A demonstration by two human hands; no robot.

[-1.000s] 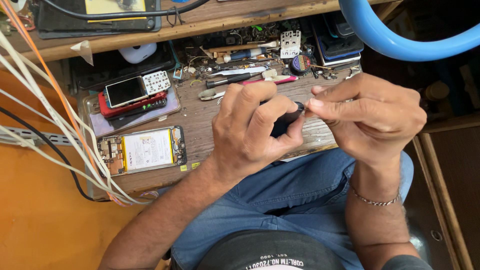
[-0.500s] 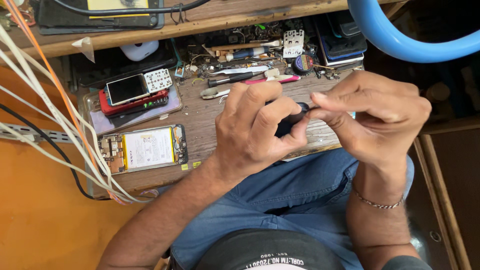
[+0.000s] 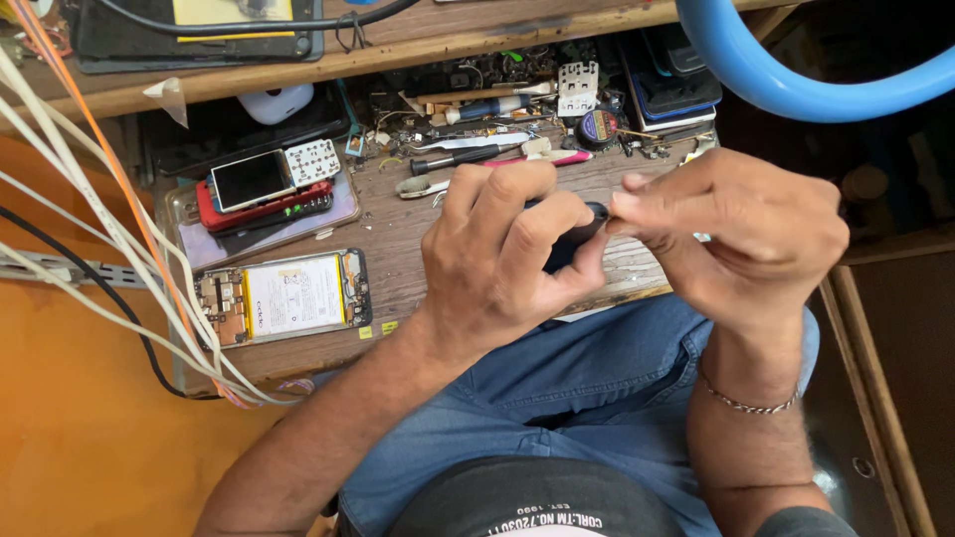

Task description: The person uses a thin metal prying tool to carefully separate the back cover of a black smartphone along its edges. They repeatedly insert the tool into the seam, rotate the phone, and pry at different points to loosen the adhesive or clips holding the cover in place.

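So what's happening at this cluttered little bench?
A person sits at a worn wooden workbench. The left hand wraps around a small dark object, and the right hand pinches at its end; what it is stays hidden. To the left lie an opened phone showing its battery and a stack of small phones. Screwdrivers and tweezers lie behind the hands.
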